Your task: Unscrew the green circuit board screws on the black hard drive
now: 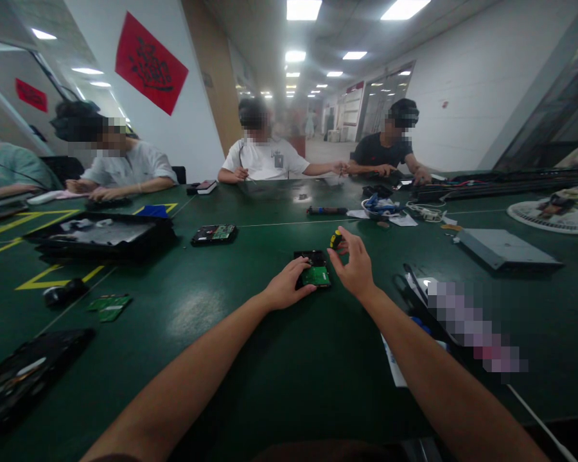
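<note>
A black hard drive (314,256) with a green circuit board (316,276) lies on the table before me. My left hand (289,282) grips its left side, fingers on top and thumb along the near edge. Just right of and above the drive, my right hand (352,263) pinches a short screwdriver with a yellow and black handle (336,240). Its shaft and tip cannot be made out.
Another hard drive (214,234) lies further left, near a black tray (101,234). Loose green circuit boards (110,307) are at the left. On the right lie a grey metal box (508,248) and blue cables (380,204). Several people sit across the table (250,359).
</note>
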A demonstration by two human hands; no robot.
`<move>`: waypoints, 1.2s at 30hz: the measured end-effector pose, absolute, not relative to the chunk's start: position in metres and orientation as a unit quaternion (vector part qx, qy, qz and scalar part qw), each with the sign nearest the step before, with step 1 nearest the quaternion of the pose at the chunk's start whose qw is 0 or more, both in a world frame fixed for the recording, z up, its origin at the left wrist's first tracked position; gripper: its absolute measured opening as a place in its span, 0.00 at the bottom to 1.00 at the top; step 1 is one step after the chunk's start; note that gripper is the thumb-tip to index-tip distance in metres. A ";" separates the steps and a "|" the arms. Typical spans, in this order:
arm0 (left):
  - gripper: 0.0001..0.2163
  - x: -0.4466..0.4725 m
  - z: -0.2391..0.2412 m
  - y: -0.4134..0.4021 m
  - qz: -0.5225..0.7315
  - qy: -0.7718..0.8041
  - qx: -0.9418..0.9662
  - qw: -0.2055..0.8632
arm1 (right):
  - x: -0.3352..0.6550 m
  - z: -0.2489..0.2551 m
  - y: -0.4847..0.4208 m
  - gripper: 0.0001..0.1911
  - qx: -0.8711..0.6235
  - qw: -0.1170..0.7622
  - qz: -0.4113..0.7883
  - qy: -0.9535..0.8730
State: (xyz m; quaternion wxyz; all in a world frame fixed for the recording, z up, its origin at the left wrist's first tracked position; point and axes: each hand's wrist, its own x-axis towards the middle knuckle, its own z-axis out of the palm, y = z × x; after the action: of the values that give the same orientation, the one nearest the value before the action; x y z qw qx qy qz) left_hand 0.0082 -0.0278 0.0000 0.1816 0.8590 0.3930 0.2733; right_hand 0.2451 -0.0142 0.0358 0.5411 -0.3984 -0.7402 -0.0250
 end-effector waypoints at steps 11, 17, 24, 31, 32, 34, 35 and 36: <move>0.29 0.009 0.001 -0.029 0.277 0.393 0.857 0.186 | 0.245 0.035 -0.014 0.32 -0.395 0.542 -0.017 -0.742; 0.30 0.009 0.001 -0.028 0.274 0.397 0.856 0.187 | 0.245 0.036 -0.014 0.33 -0.390 0.537 -0.026 -0.748; 0.30 0.009 0.001 -0.029 0.274 0.395 0.857 0.186 | 0.245 0.036 -0.014 0.33 -0.393 0.543 -0.021 -0.742; 0.29 0.009 0.000 -0.027 0.273 0.394 0.858 0.186 | 0.245 0.037 -0.015 0.33 -0.390 0.535 -0.015 -0.749; 0.29 0.008 0.000 -0.027 0.270 0.394 0.859 0.185 | 0.245 0.037 -0.015 0.33 -0.390 0.536 -0.016 -0.749; 0.29 0.008 0.000 -0.027 0.268 0.395 0.859 0.184 | 0.245 0.036 -0.015 0.33 -0.392 0.539 -0.018 -0.746; 0.29 0.008 0.000 -0.027 0.268 0.396 0.859 0.185 | 0.245 0.035 -0.014 0.33 -0.394 0.541 -0.019 -0.743; 0.29 0.008 -0.001 -0.027 0.269 0.396 0.858 0.186 | 0.245 0.035 -0.014 0.32 -0.396 0.543 -0.020 -0.740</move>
State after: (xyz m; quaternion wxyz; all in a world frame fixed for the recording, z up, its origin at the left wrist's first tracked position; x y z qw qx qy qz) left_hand 0.0077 -0.0269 -0.0008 0.1859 0.8583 0.3956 0.2689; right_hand 0.2453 -0.0141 0.0350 0.5430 -0.3961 -0.7402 -0.0195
